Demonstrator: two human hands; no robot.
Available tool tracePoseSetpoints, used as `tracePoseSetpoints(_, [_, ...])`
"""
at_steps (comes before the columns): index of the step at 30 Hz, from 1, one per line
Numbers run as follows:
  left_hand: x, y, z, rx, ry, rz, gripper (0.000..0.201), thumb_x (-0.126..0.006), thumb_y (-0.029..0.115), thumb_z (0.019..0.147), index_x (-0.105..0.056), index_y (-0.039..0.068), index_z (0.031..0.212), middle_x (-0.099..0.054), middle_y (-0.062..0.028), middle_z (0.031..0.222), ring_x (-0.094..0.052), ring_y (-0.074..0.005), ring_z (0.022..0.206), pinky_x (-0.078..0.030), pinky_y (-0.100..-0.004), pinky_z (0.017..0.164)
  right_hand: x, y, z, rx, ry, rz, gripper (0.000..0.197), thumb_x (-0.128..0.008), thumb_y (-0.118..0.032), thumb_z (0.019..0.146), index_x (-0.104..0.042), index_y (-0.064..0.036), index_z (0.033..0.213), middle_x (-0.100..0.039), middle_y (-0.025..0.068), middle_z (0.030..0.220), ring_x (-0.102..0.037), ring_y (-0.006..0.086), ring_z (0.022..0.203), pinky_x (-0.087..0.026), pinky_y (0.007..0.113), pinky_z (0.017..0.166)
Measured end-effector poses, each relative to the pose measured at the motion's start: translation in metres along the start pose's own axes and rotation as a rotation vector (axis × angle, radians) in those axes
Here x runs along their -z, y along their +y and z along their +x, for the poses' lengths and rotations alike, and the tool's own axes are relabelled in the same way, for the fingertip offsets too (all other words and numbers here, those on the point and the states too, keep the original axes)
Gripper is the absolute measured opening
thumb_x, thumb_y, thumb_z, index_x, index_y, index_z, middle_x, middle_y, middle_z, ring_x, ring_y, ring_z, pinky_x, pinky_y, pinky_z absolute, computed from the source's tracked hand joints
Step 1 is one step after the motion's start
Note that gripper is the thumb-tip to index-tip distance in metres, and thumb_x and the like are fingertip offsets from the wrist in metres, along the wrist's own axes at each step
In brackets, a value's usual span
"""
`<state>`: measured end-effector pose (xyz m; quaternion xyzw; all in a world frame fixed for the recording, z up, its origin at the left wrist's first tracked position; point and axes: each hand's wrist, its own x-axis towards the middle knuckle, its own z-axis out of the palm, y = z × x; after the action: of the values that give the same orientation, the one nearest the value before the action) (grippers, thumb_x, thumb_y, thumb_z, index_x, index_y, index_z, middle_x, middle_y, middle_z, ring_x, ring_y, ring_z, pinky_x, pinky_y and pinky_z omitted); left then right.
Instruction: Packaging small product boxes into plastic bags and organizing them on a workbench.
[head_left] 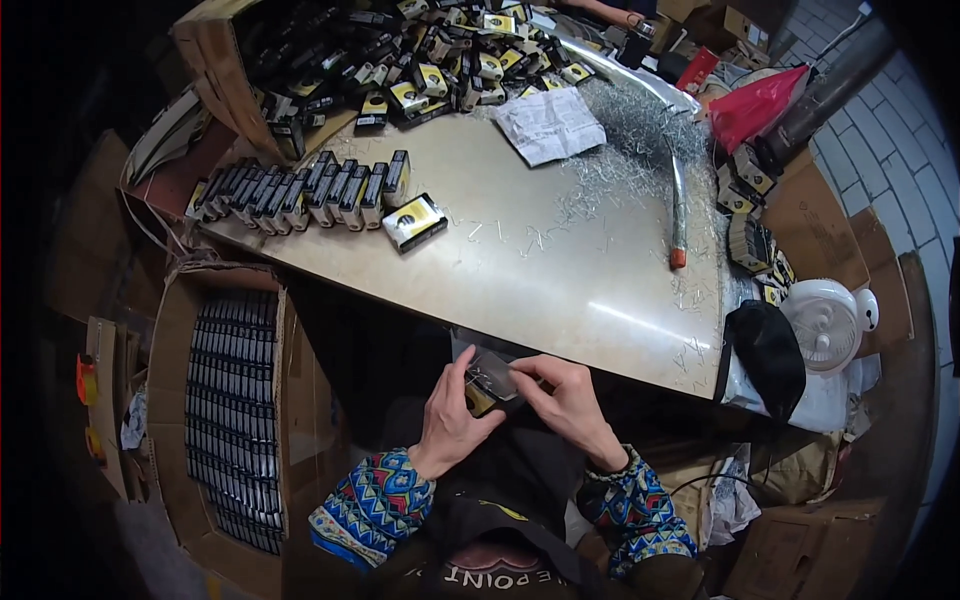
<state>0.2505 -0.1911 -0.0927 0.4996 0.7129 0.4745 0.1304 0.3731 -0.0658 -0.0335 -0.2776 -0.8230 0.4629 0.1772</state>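
Observation:
Over my lap, just off the table's near edge, a small black-and-yellow box (479, 400) rests in my left hand (452, 418), fingers and thumb around its sides. Small silvery wire pieces seem to lie on it or inside it. A greyish see-through flap or sheet (499, 377) stands at its right side; whether it is part of the box I cannot tell. My right hand (566, 402) is closed, pinching this sheet between thumb and fingers. On the table beyond lies a similar yellow-and-white box (414, 222), with a row of upright boxes (330, 190) to its left.
A big heap of small boxes (430, 75) covers the far table. Crumpled paper (549, 125) and loose wire bits (640, 150) lie near a metal tube (679, 210). At left stands a carton (282, 400) packed with boxes; at right, a white fan (822, 325) and a black pouch (764, 358).

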Motion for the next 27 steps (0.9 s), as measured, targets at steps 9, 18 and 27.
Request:
tracePoseSetpoints(9, [0.003, 0.011, 0.014, 0.033, 0.074, -0.026, 0.077, -0.081, 0.008, 0.065, -0.042, 0.002, 0.131, -0.058, -0.019, 0.107, -0.061, -0.0366, 0.096, -0.051, -0.0411, 0.082, -0.018, 0.004, 0.01, 0.089, 0.269, 0.209, 0.03, -0.071, -0.004, 0.083, -0.06, -0.0008, 0.112, -0.058, 0.0157, 0.126, -0.06, 0.0226, 0.11, -0.05, 0.033, 0.091])
tracePoseSetpoints(18, [0.01, 0.005, 0.023, 0.251, -0.021, -0.577, 0.072, -0.082, 0.017, 0.074, -0.041, 0.001, 0.131, -0.061, -0.0162, 0.112, -0.063, -0.0247, 0.103, -0.05, -0.0344, 0.088, 0.001, 0.001, 0.007, -0.159, -0.044, 0.697, 0.013, -0.067, -0.006, 0.09, -0.066, 0.0026, 0.1, -0.069, 0.0041, 0.087, -0.063, 0.0096, 0.082, -0.05, 0.023, 0.075])
tracePoseSetpoints(27, [0.013, 0.011, 0.022, 0.052, 0.01, -0.092, 0.071, -0.078, 0.01, 0.066, -0.044, 0.001, 0.127, -0.057, -0.0196, 0.11, -0.06, -0.0394, 0.099, -0.05, -0.0419, 0.085, 0.005, -0.012, 0.018, 0.307, 0.27, -0.097, 0.01, -0.072, -0.003, 0.078, -0.07, -0.0027, 0.088, -0.061, 0.0116, 0.098, -0.06, 0.0215, 0.09, -0.05, 0.03, 0.072])
